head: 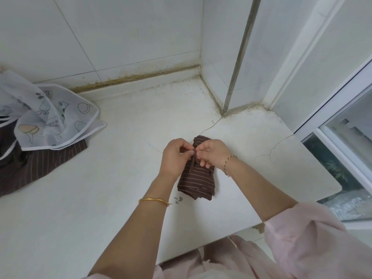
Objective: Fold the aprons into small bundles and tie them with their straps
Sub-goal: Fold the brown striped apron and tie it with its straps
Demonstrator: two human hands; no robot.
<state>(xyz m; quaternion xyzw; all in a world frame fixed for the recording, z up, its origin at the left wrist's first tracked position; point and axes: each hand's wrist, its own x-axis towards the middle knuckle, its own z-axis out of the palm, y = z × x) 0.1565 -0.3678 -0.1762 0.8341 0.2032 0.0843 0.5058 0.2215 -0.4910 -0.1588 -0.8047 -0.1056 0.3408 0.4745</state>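
A brown apron with thin pale stripes (196,184) lies folded into a small bundle on the white counter (100,198), right of centre. Its brown strap (192,165) runs down across the top of the bundle. My left hand (174,156) and my right hand (211,153) meet above the bundle's far end, and the fingertips of both pinch the strap there. The hands hide the middle of the bundle.
At the left edge a translucent white apron with cartoon prints (50,117) lies crumpled on another brown striped apron (40,162). Tiled walls close the back and a corner post (237,57) stands behind. A window frame (332,121) borders the right. Small dark bits (179,199) lie near the bundle.
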